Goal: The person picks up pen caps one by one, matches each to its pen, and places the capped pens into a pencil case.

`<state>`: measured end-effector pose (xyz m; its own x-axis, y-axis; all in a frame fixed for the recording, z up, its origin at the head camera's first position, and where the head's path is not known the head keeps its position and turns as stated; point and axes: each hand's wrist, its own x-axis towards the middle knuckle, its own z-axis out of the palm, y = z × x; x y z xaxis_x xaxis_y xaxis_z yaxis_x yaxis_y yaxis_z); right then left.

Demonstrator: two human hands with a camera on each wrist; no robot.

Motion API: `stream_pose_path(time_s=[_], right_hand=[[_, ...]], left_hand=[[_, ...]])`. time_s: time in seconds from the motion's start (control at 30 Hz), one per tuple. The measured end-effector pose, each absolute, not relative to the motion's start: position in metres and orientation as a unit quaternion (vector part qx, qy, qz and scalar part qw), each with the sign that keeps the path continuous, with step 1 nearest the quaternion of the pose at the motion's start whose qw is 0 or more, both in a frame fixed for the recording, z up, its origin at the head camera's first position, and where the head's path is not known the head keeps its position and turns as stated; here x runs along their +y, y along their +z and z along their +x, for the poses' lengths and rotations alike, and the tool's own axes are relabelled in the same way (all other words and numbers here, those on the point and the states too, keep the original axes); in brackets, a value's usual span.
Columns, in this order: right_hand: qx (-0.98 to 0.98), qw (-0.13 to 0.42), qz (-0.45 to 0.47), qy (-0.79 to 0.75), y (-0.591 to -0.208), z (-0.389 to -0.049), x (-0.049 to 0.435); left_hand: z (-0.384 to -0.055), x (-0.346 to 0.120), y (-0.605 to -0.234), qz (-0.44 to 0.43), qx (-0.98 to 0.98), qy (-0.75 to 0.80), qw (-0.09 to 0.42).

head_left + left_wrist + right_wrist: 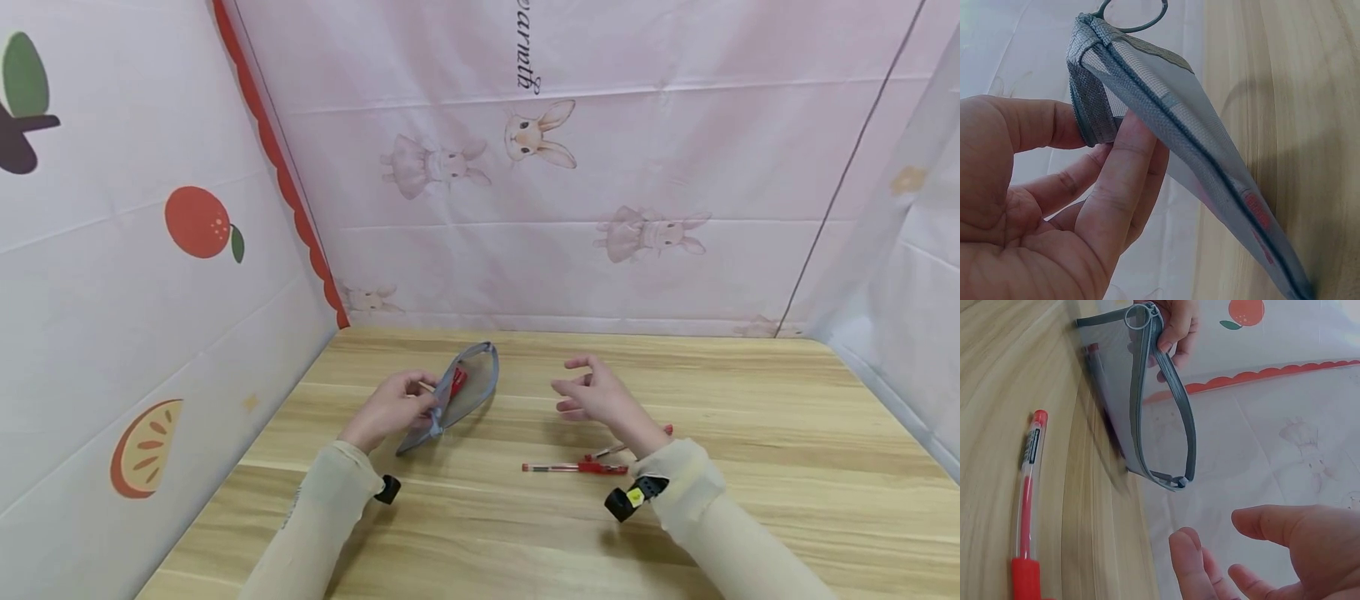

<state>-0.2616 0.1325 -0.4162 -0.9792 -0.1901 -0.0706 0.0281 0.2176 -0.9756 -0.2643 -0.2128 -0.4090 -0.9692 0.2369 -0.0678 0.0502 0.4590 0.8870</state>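
My left hand [393,408] pinches the rim of a grey zipper pouch [483,396] at one end, thumb on one side and fingers on the other. The pouch stands on edge with its zipped mouth [1188,419] spread apart, and a ring pull [1138,317] hangs at the held end. Through its clear side a red-capped pen [1095,357] shows inside. My right hand [603,400] is held above the table to the right of the pouch, fingers loosely bent, holding nothing. Below it lies a red pen [573,467], with a second pen [611,451] partly hidden by the right wrist.
The wood-grain table [480,542] is enclosed by a pink rabbit-print cloth [465,267] at the back and a white fruit-print cloth [247,333] on the left. Another pale cloth [915,350] hangs on the right.
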Motion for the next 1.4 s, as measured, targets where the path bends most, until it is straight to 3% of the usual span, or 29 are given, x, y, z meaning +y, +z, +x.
stream_pose_path(time_s=[1.4], right_hand=[[0.829,0.085,-0.019,-0.553,-0.44,-0.224,0.238]], left_hand=[[-0.265,-0.211,-0.412,0.092,0.853,0.504,0.098]])
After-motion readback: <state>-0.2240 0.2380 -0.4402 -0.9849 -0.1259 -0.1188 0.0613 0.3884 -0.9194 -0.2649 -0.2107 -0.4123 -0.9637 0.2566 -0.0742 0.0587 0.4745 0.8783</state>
